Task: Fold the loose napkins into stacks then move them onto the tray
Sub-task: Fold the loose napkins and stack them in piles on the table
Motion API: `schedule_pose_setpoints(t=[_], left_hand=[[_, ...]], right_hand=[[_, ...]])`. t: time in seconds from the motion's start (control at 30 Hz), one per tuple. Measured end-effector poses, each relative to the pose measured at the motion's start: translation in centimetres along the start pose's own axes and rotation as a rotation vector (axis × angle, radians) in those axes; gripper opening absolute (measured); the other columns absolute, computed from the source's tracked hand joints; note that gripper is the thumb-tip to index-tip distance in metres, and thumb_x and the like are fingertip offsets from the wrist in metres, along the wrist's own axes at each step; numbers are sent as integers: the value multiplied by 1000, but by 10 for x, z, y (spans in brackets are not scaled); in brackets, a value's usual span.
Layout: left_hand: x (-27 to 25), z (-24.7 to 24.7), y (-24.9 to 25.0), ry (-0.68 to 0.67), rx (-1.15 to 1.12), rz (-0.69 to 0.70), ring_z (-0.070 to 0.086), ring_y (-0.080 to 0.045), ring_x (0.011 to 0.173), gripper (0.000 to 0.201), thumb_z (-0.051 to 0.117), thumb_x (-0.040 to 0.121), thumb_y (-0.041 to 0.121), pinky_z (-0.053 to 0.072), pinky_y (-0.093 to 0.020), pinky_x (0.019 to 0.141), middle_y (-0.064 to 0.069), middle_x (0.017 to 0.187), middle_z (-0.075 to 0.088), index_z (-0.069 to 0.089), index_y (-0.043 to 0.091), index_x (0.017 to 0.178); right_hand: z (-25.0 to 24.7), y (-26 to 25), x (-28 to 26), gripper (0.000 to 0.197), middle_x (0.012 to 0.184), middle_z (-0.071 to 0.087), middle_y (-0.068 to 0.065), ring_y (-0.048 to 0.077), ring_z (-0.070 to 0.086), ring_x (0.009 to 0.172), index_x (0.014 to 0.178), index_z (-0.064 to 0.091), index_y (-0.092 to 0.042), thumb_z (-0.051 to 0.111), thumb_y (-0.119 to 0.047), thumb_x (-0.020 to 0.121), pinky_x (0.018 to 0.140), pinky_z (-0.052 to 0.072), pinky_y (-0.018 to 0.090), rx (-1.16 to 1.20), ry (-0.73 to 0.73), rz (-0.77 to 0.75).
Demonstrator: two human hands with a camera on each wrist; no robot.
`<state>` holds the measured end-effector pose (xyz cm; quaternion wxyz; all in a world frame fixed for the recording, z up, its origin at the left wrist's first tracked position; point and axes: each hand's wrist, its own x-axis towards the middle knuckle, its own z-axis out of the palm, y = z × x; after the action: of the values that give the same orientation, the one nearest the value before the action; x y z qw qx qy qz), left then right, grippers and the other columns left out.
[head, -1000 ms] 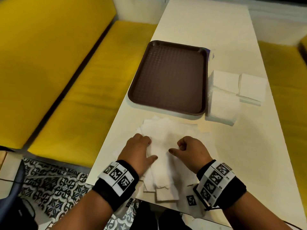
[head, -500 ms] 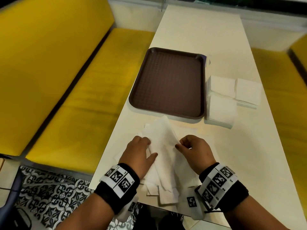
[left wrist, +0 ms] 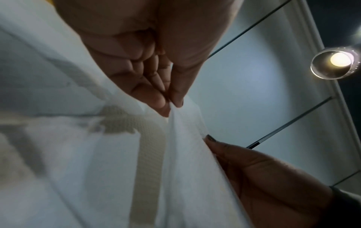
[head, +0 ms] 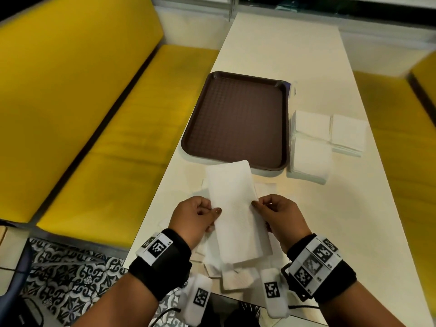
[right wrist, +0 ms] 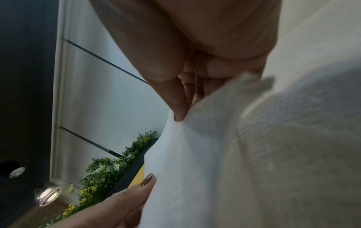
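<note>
At the near edge of the table, loose napkins are being left in a spread heap, some of them hanging slightly over the edge. Above that heap, a long folded napkin is being held up by both hands, lifted clear of the sheets below and running lengthwise away from the person.

Its left edge is being pinched by the left hand, thumb on top and the other fingers curled beneath; in the left wrist view the paper is being squeezed between the thumb and the fingertips. Its right edge is being pinched in the same way by the right hand, and in the right wrist view the thumb is being pressed against the sheet with the remaining fingers tucked behind it. The far end of the held napkin is being shown just short of the tray's near rim, though whether it is touching cannot be told.

Beyond the hands, a dark brown tray is being kept flat on the table, nothing lying in it. Just beside its right rim, three folded stacks are being kept together: one nearer, one behind it, and a third to the right of those. Yellow bench seats are being seen to the left of the table.
</note>
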<state>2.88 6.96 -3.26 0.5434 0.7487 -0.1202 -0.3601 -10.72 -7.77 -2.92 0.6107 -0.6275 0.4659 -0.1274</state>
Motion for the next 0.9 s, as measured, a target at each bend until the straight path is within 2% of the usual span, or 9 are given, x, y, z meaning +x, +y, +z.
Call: schedule_pose_setpoints(t=[0.1, 0.23, 0.3, 0.4, 0.47, 0.57, 0.7, 0.8, 0.9], left_hand=[[-1, 0, 0, -18, -12, -2, 54, -12, 45, 15, 72, 85, 6, 49, -24, 52, -5, 60, 58, 58, 5, 79], [0, 2, 4, -41, -64, -9, 64, -22, 74, 15, 69, 89, 14, 57, -35, 69, -10, 82, 64, 55, 10, 91], [-2, 3, 9, -77, -184, -58, 68, -22, 81, 21, 69, 89, 16, 58, -37, 73, -11, 93, 70, 51, 14, 99], [-6, 4, 21, -119, -348, -47, 71, -20, 83, 32, 70, 86, 7, 56, -35, 73, -11, 94, 75, 47, 11, 108], [-6, 4, 28, -104, -302, 33, 72, -19, 80, 37, 71, 85, 5, 56, -33, 71, -10, 90, 76, 44, 13, 108], [-7, 4, 36, -51, -191, 159, 64, -10, 62, 41, 72, 84, 6, 50, -20, 58, -1, 70, 72, 43, 19, 109], [-6, 2, 45, -34, -127, 289, 59, -11, 65, 53, 74, 83, 12, 49, -20, 65, 1, 68, 63, 48, 39, 121], [-9, -1, 54, -82, -35, 361, 58, -14, 71, 45, 78, 79, 15, 54, -25, 72, 6, 74, 63, 61, 34, 116], [-14, -3, 62, -81, 95, 414, 48, 0, 61, 35, 80, 77, 12, 46, -17, 64, 21, 62, 52, 68, 28, 104]], right_hand=[[-2, 0, -2, 18, 66, 62, 2, 13, 49, 55, 86, 70, -4, 69, -22, 90, 56, 44, 28, 32, -25, 21], [-6, -3, -5, 14, 71, 66, 3, 12, 55, 60, 91, 67, 1, 68, -13, 90, 59, 47, 28, 113, -67, 11], [-8, -6, -7, 12, 76, 66, 9, 21, 54, 69, 90, 68, 0, 67, -12, 91, 66, 45, 33, 162, -85, -5], [-10, -12, -9, 7, 82, 65, 16, 25, 53, 76, 89, 69, -7, 67, -13, 91, 71, 44, 38, 229, -114, -28], [-12, -18, -11, 7, 75, 65, 11, 22, 55, 71, 96, 66, -10, 67, -13, 90, 65, 46, 31, 246, -101, -56], [-17, -28, -16, 30, 65, 65, 0, 10, 59, 64, 111, 57, -21, 71, -10, 87, 58, 49, 23, 203, -85, -190], [-20, -42, -24, 32, 74, 68, 9, 20, 59, 67, 106, 65, -25, 74, -5, 83, 66, 49, 36, 129, -137, -331], [-21, -49, -26, 27, 84, 71, 17, 21, 61, 71, 100, 72, -25, 76, -5, 81, 70, 50, 42, 128, -63, -377], [-24, -54, -26, 27, 82, 73, 11, 17, 65, 73, 100, 73, -21, 76, -3, 80, 78, 54, 45, 132, -35, -383]])
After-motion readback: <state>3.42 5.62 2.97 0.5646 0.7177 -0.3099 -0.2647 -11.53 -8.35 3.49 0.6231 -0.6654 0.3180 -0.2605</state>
